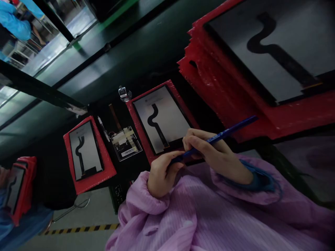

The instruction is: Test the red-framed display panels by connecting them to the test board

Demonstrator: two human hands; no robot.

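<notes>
A blue pen (222, 134) slants across in front of my chest, gripped by both hands. My left hand (163, 172) is closed around its lower left end. Higher up the barrel, the fingers of my right hand (209, 150) pinch it, and its other end points up to the right. Just beyond my hands lies a display panel (172, 120) with a dark curved flex cable (157, 127), on a red bubble-wrap sheet (131, 111). The panel's near edge is partly hidden by my hands.
At right rises a stack of red bubble-wrap sheets (209, 76) with a panel (293, 31) on top. Leftward are a small circuit board (127, 143), a white pen (103, 127), a metal piece (124, 93) and another panel (90, 153). A co-worker's sleeve (23, 223) shows far left.
</notes>
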